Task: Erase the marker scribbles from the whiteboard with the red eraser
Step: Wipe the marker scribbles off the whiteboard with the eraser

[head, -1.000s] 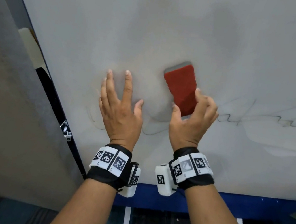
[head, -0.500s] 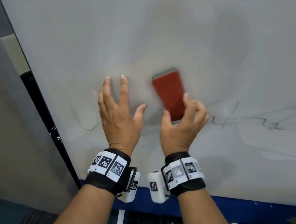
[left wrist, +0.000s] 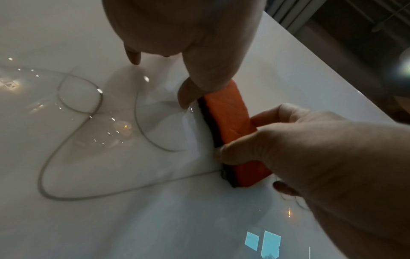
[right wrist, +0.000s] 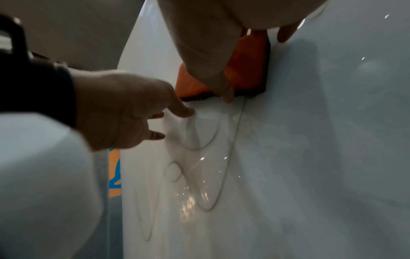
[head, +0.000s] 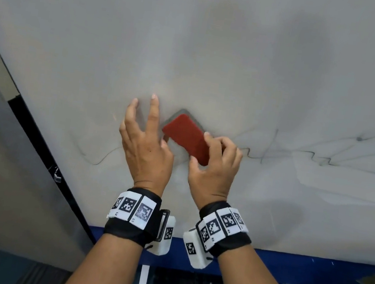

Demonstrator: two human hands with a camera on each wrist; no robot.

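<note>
Red eraser (head: 188,137) now tilted further left, nearer left hand (head: 147,150).

In the head view the whiteboard (head: 219,49) fills most of the frame ahead of me, its lower edge running across the bottom third. My left hand (head: 146,148) sits at frame centre with fingers spread on the board. Just right of it, touching my thumb, lies the eraser (head: 186,136), flat against the board and tilted, its upper end toward the upper left. My right hand (head: 214,170) grips its lower right end. Scribbles (head: 325,157) run from my right hand to the right edge; another line (head: 96,160) curls lower left of my left hand.
</note>
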